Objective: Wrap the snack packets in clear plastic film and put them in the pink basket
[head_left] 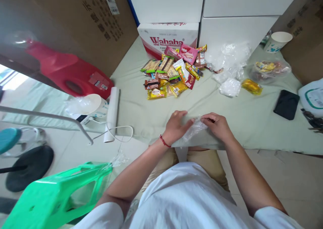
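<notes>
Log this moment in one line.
left hand: touching clear plastic | right hand: pinching clear plastic | beyond hands: wrapped snacks, piled before Wahaha box

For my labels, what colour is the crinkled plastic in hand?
The crinkled plastic is clear and colourless, best seen in the head view.

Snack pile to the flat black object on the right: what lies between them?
Head view: crumpled clear plastic, a white plastic bundle and a yellow-wrapped snack lie between them.

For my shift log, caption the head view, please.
Right hand pinches clear plastic, left hand touching it, near piled wrapped snacks.
</notes>
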Tool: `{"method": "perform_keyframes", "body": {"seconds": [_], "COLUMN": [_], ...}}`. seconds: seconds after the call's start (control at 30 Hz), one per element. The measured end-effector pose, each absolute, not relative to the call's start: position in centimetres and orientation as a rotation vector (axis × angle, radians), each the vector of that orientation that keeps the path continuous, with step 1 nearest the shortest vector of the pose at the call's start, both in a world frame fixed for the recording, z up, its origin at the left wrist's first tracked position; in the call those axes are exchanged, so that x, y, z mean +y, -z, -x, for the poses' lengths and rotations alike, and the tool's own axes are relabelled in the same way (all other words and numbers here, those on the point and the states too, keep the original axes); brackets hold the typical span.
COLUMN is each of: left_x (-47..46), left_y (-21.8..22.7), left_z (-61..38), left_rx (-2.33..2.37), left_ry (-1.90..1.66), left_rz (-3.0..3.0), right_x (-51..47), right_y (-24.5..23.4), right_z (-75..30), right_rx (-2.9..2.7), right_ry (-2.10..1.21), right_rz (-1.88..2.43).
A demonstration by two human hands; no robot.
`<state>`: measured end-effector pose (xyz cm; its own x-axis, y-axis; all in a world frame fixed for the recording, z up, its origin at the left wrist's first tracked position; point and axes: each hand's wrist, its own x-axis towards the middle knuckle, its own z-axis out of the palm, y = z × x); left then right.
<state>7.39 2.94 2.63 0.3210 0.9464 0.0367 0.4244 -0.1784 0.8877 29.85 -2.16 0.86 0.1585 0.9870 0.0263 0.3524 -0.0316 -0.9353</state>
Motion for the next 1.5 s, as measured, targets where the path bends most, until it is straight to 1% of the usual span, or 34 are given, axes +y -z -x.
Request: {"method": "perform_keyframes", "body": {"seconds": [0.1,0.2,0.33,0.47,0.67,0.73,0.87,0.97,1.07,1.17,1.3,1.37,1.5], "left_x": [3.1,3.3,3.9,4.3,3.9,3.8,3.8,4.4,5.5,5.7,2.6,0.2,-2.4], "left_y": [-2.4,-1.4,-0.5,-0.7,-0.5,-0.2,-0.1,-0.4,-0.9,-1.7,-2.3,-2.2,-2.0], "left_z": [-8.8,-9.2,-8.6,-8.5,-9.0,-9.1,-9.1,-9.1,-8.9,-8.0,-6.6,-6.7,-8.2], "left_rx": [1.159,1.101,1.092,1.13,1.192,1.207,1.204,1.184,1.124,1.054,1.332,1.352,1.116], "left_ry": [-0.635,-0.716,-0.783,-0.845,-0.93,-0.944,-0.919,-0.857,-0.83,-0.933,-1.158,-1.094,-0.906], "left_rz": [-1.769,-1.473,-1.046,-0.936,-0.986,-0.986,-0.988,-1.009,-0.943,-0.826,-0.894,-0.987,-1.024], "right_x": [-1.9,-2.2,-3.4,-4.9,-7.7,-8.3,-8.1,-7.0,-6.4,-6.6,-7.0,-7.0,-6.5], "right_y": [-0.7,-0.6,-0.8,-0.5,0.0,-0.8,-2.3,-2.3,-2.3,-2.7,-3.1,-3.0,-2.9], "right_z": [-29.5,-29.7,-31.0,-32.6,-31.9,-30.8,-29.1,-28.8,-28.9,-28.5,-26.5,-25.1,-23.1], "right_rx": [-1.318,-1.291,-1.318,-1.402,-0.846,-1.009,-1.81,-2.028,-1.944,-1.672,-1.224,-1.112,-1.035], "right_ry": [-0.92,-0.86,-0.678,-0.615,-0.57,-0.537,-0.486,-0.43,-0.517,-0.695,-0.845,-0.885,-1.014], "right_rz": [1.528,1.522,1.482,1.452,1.707,1.686,1.468,1.371,1.345,1.438,1.605,1.618,1.541]}}
